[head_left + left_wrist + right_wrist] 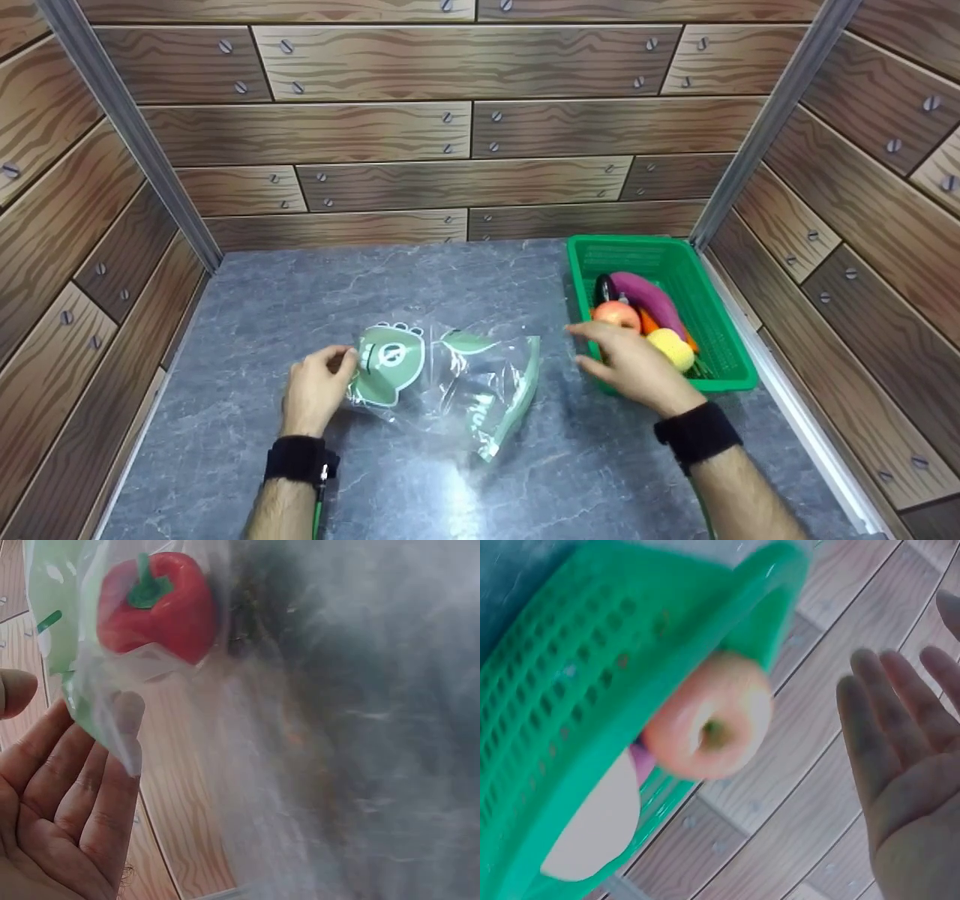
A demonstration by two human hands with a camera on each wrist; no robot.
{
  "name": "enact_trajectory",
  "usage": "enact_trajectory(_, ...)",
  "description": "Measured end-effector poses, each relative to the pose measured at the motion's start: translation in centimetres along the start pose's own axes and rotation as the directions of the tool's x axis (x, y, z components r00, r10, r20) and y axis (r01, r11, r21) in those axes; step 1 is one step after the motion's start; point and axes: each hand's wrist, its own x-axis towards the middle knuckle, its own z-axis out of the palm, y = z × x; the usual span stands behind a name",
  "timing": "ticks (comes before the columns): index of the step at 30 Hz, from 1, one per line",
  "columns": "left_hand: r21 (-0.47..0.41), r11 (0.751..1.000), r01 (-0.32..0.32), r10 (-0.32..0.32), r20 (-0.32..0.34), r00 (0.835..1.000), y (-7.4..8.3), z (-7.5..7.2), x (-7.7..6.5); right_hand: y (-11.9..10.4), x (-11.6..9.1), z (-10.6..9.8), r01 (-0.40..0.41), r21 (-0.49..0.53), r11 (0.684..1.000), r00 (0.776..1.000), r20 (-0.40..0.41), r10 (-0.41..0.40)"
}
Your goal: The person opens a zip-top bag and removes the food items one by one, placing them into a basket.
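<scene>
My left hand (311,390) is at the left edge of a clear plastic zip bag (446,420) with green printing. In the left wrist view its fingers (97,787) are fairly straight against the bag, with the thumb apart from them. Through the plastic in that view shows a red bell pepper (157,611) with a green stem. My right hand (641,367) reaches over the left side of a green basket (720,322), fingers extended, holding nothing. Nearest to it are a reddish apple (618,315) and a yellow round fruit (670,349), both in the basket.
A long purple eggplant (651,296) and orange carrots (650,322) lie in the basket too, beside a dark item (604,289). The grey marbled table (315,289) is enclosed by wood-patterned walls (465,131) at the back and both sides.
</scene>
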Motion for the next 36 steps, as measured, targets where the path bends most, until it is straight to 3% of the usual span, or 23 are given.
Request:
enact_trajectory(7, 0.008, 0.998, -0.069, 0.069, -0.007, 0.998, 2.1, 0.1, 1.8, -1.3, 0.4, 3.5, 0.116, -0.040, 0.992, 0.987, 0.114, -0.111)
enact_trajectory(11, 0.019, 0.994, -0.106, 0.106, 0.018, 0.994, 2.9, 0.5, 2.8, -1.6, 0.8, 5.4, 0.077, -0.015, 0.997, 0.986, 0.147, -0.074)
enact_trajectory(16, 0.044, 0.989, -0.140, 0.135, 0.102, 0.986, 3.2, 1.4, 3.6, -1.8, 1.0, 7.1, -0.027, 0.014, 1.000, 0.997, 0.066, 0.026)
enact_trajectory(19, 0.063, 0.985, -0.161, 0.152, 0.138, 0.979, 2.9, 1.8, 3.7, -1.7, 1.0, 7.6, -0.023, 0.035, 0.999, 0.999, 0.040, 0.022)
enact_trajectory(25, 0.071, 0.985, -0.155, 0.141, 0.172, 0.975, 2.2, 2.5, 3.4, -1.4, 1.0, 8.4, 0.091, 0.100, 0.991, 0.991, 0.094, -0.100)
enact_trajectory(28, 0.081, 0.986, -0.148, 0.133, 0.172, 0.976, 2.0, 2.8, 3.3, -1.6, 1.2, 9.1, 0.109, 0.107, 0.988, 0.987, 0.106, -0.120)
enact_trajectory(32, 0.092, 0.984, -0.153, 0.136, 0.173, 0.975, 1.8, 3.3, 3.2, -2.2, 1.6, 10.0, 0.117, 0.071, 0.991, 0.986, 0.114, -0.125)
enact_trajectory(36, 0.081, 0.982, -0.170, 0.152, 0.191, 0.970, 1.5, 3.9, 2.8, -3.0, 2.0, 10.9, 0.136, -0.059, 0.989, 0.987, 0.098, -0.130)
